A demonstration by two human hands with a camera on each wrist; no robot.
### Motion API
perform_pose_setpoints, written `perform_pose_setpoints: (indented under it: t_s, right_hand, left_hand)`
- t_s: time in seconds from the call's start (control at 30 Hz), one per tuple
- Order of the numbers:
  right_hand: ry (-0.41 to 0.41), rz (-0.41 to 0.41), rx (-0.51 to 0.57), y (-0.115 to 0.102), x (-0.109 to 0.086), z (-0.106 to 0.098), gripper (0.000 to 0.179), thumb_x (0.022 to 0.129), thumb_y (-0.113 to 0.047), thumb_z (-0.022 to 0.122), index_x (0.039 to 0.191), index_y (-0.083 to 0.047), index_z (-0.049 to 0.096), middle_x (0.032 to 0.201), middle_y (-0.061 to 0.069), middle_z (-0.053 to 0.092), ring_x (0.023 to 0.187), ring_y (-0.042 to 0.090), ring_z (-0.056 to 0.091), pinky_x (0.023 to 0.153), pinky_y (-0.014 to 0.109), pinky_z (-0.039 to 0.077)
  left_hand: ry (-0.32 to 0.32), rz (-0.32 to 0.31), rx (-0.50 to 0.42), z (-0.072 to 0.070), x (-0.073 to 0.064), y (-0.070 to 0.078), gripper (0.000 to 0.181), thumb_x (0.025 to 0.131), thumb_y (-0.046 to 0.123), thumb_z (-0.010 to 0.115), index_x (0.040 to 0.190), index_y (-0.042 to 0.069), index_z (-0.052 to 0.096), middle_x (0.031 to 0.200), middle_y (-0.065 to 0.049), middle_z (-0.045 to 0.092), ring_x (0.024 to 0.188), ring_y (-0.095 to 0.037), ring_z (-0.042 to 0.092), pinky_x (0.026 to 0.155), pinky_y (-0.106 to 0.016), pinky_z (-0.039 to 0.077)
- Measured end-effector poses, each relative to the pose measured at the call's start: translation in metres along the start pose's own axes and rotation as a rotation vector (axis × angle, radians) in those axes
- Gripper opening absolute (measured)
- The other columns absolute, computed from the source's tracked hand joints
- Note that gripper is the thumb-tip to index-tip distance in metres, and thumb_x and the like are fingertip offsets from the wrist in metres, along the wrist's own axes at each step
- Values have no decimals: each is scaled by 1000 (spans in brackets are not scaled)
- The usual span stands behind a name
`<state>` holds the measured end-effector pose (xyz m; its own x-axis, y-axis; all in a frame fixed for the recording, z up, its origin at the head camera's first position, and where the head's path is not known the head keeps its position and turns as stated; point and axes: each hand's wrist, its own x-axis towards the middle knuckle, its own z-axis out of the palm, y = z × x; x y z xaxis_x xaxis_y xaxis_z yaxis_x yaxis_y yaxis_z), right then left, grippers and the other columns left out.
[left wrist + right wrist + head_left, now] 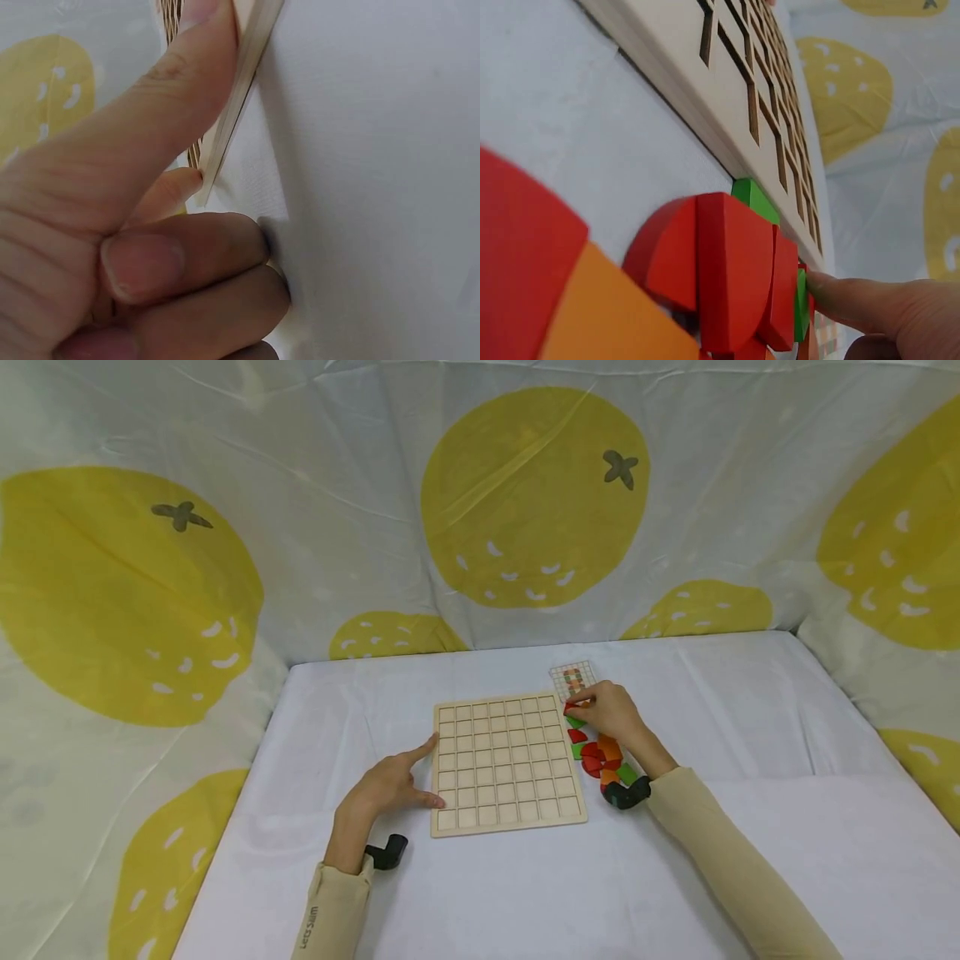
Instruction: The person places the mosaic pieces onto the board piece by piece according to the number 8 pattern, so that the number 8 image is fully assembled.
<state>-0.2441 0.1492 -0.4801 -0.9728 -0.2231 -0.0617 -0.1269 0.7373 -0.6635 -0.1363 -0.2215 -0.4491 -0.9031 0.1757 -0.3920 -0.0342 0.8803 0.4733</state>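
A wooden board (510, 762) with a grid of square recesses lies on the white-covered table. At its left edge, my left hand (386, 789) rests with thumb and index finger spread apart. In the left wrist view its thumb (161, 105) lies along the rim and the other fingers curl below. My right hand (611, 714) is past the board's upper right side, pinching a small red piece (570, 707) at the fingertips. In the right wrist view a fingertip (826, 289) meets the pieces, beside a green piece (802, 304); much of the hand is out of frame.
Red, green and orange pieces (592, 764) lie in a loose pile along the board's right edge, partly under the right wrist. A small gridded pattern card (567, 674) lies beyond the board's upper right corner. Lemon-print cloth (532, 502) hangs behind the table.
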Motion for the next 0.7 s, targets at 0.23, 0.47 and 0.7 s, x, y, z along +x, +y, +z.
perform_pose_setpoints:
  t_s: [0.23,0.47,0.7]
  right_hand:
    - [-71,18,12,8,-1,-9,30,93,-22,79,119,-7,79,61,0,52,57,15,42,54,25,32]
    - [-52,4,12,5,-5,-8,32,89,-21,83,116,-6,79,60,0,50,56,15,42,54,26,31]
    - [-12,-38,8,3,-9,-1,33,88,-22,84,115,-5,79,53,-1,50,45,12,38,47,24,28]
  left_hand:
    - [-7,-5,-1,0,0,0,115,73,42,93,165,31,26,112,-17,69,99,-23,63,96,-51,49]
    - [-8,-10,8,0,0,1,115,73,42,93,165,31,26,108,-15,69,97,-22,62,95,-50,49]
    - [-8,-13,7,0,0,1,114,73,43,93,165,31,26,106,-15,70,95,-22,62,94,-49,50]
